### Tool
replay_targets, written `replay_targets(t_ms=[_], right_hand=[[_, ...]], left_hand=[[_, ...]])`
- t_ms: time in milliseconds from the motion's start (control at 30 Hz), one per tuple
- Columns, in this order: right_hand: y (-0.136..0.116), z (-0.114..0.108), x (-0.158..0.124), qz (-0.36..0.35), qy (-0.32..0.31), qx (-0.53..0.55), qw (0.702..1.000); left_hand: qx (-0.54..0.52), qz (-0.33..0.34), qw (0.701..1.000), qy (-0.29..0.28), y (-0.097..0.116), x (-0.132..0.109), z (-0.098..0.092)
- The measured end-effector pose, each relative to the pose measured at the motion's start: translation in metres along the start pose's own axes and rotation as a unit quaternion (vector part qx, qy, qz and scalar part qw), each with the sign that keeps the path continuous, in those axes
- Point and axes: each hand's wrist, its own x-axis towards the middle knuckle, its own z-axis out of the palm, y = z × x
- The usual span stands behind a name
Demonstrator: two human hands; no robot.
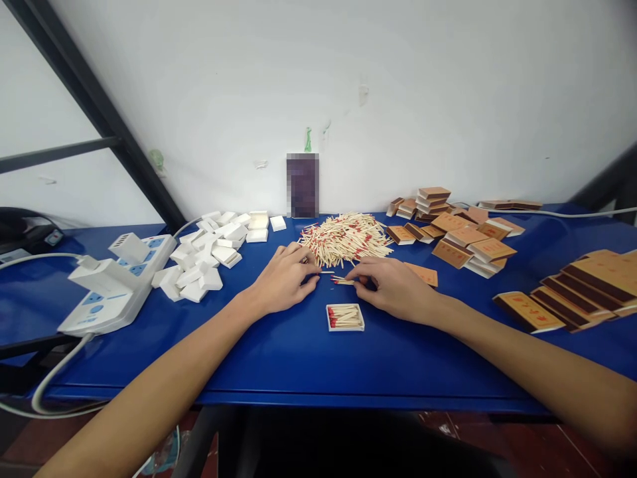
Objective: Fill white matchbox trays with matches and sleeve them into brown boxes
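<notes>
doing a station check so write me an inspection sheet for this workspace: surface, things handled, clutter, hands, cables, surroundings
Surface: blue tabletop
Things handled: red-tipped match pile, centre back; filled matchbox tray nearer the front edge
Clutter: heaped white trays, left; orange-and-brown matchbox sleeves, right; white power strip with adapters, far left; pixelated dark rectangle by the wall, unidentifiable
Hands: left hand and right hand, a few matches between them; whether gripped is unclear
Cables: white cable loops past the front edge, left; back cable, right
Surroundings: white wall, marked; black frame, left
</notes>
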Motion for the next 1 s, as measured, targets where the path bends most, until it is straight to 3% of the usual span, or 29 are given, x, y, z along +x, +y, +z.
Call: replay_targets(t_ms=[333,633,800,1000], right_hand=[[0.003,-0.005,0.001,0.077,0.013,-0.041,0.996],[0.006,0.001,0.007,0.072,0.021,0.005,0.997],[-0.001,0.001,0.009,0.098,0.023,-0.028,0.995],[-0.002,0.001,0.008,0.092,0.020,-0.010,0.996]], left_hand=[[-0.046,0.103,0.993,-0.030,0.005,-0.005,-0.012],[-0.191,0.078,0.978,-0.015,0.015,0.005,0.000],[-0.187,0.051,0.981,-0.010,0.017,0.004,-0.001],[-0.123,0.070,0.990,-0.020,0.016,0.004,0.000]])
